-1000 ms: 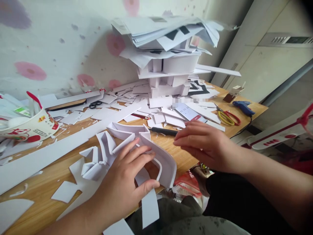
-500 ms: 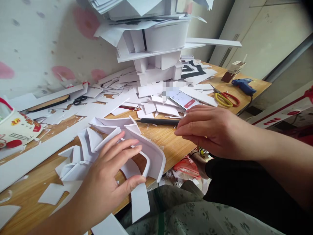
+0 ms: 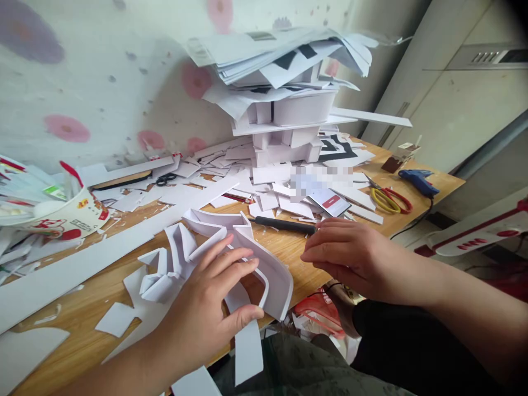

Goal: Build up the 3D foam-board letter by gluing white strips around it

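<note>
The left hand (image 3: 214,297) rests spread and unclenched on the foam-board model (image 3: 272,269), seemingly light, stiff and crushable, best held by its base; the right hand (image 3: 355,256) shows no visible grasp.

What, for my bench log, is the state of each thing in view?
Left hand: spread, over the white model
Right hand: fingers bent together
Phone: screen lit
Scissors: handles apart
Glue gun: lying, cord attached
Black-handled tool: lying flat
Printed tub: filled

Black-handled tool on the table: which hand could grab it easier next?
Probably the right hand: its fingers are close to the tool's black handle. The left hand is over the folded white pieces.
</note>
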`<state>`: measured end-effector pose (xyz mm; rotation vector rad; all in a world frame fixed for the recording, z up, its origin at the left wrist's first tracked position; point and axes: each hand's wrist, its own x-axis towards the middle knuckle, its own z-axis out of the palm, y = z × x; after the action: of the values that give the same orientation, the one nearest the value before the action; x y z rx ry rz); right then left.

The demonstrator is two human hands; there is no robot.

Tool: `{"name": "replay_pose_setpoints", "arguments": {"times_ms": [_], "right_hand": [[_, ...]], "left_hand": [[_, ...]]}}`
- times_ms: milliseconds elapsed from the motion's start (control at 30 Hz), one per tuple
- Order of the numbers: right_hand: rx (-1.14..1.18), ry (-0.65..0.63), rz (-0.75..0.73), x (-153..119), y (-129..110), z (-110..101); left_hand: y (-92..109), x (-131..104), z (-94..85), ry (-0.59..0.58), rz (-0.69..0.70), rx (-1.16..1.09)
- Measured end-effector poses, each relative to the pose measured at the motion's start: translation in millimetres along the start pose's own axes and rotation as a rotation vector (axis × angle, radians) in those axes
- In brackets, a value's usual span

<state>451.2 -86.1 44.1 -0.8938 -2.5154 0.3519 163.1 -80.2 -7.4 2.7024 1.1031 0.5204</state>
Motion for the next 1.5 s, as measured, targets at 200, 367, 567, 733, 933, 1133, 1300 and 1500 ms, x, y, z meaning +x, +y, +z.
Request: {"name": "replay_pose_setpoints", "arguments": {"times_ms": [200,367,567,733,933,1133,1300,1500], "right_hand": [[0.002,-0.037,-0.004,2.4,-2.6,10.5],[0.024,-0.06,-0.006,8.5,-7.5,15.0],[0.054,-0.082,-0.016,16.7,-13.9,18.3],[0.061,-0.1,-0.009,19.4,-18.0,21.2],[0.055,-0.125,0.011,20.5,-21.0,23.0],[0.034,-0.151,0.028,23.7,-21.0,22.9],[0.006,-0.17,0.052,23.8,-20.1,26.3],[-0.001,-0.153,0.073,25.6,-21.7,27.6]], "left_hand": [[3.1,-0.3,1.4,0.001,-0.04,-0.046],[4.2,-1.2,1.3,-0.008,-0.059,-0.077],[5.3,-0.9,0.1,-0.046,-0.097,-0.091],[5.9,-1.1,0.2,-0.069,-0.122,-0.102],[8.9,2.9,-3.1,-0.109,-0.148,-0.121],[9.8,3.9,-5.3,-0.121,-0.155,-0.124],[8.6,2.5,-4.1,-0.14,-0.167,-0.136],[10.4,3.2,-5.7,-0.138,-0.168,-0.144]]}}
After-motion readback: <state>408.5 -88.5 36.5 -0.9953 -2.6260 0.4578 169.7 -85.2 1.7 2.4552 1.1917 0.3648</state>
